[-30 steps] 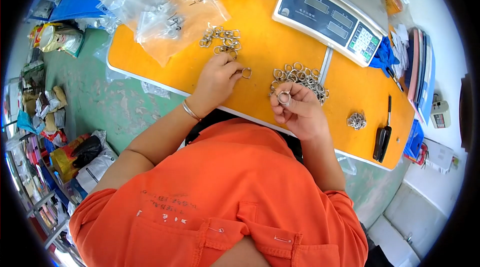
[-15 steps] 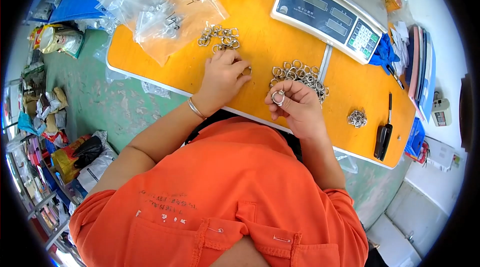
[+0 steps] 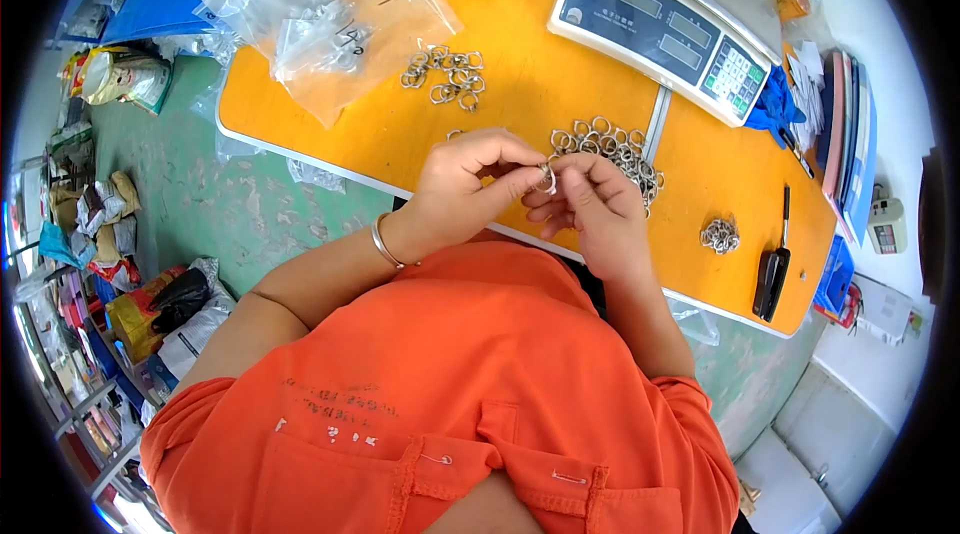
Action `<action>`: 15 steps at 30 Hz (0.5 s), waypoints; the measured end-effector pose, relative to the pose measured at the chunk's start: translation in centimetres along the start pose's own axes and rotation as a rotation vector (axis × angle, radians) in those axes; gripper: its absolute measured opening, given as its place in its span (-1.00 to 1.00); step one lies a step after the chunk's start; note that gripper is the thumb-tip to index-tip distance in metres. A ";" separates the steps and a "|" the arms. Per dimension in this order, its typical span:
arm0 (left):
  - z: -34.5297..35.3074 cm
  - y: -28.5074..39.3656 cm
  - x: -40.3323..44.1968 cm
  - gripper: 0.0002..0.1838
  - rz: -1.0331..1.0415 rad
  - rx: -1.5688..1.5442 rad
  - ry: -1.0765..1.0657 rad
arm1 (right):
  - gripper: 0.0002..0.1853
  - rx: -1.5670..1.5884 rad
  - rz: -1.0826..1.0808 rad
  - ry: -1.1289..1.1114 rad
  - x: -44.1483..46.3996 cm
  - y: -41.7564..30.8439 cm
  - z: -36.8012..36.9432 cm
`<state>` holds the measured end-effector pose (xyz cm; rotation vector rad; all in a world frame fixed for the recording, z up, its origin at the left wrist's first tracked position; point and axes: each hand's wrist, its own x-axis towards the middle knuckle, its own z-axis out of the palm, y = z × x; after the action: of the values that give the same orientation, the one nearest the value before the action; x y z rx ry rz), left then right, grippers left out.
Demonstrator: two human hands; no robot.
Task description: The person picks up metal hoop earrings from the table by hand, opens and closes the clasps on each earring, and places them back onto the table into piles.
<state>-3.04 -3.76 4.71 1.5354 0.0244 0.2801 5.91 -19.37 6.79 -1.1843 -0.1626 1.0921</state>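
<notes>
Our left hand (image 3: 468, 182) and right hand (image 3: 607, 209) pinch a metal ring (image 3: 549, 178) | ring pile (image 3: 606, 144) just beyond right hand | we should grip lightly, keeping the metal ring visible

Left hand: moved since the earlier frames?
Yes. Against the weighing scale, the left hand has shifted rightward in the view, its fingertips nearer the large ring pile.

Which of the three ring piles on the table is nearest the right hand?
The middle pile, just beyond the right hand; the left pile and small right cluster lie farther off.
</notes>
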 end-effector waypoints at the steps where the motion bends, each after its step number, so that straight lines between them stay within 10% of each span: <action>1: 0.0 -0.3 -0.1 -0.87 0.011 0.056 0.065 | -0.86 -0.020 -0.006 0.070 -0.1 -0.1 0.3; 15: 0.1 0.5 -0.3 -0.88 -0.064 -0.067 0.152 | -0.91 -0.292 -0.322 0.148 -0.4 -0.2 1.6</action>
<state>-3.36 -3.95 5.21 1.4414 0.1818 0.3433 4.87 -18.66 7.82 -1.4373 -0.3940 0.7094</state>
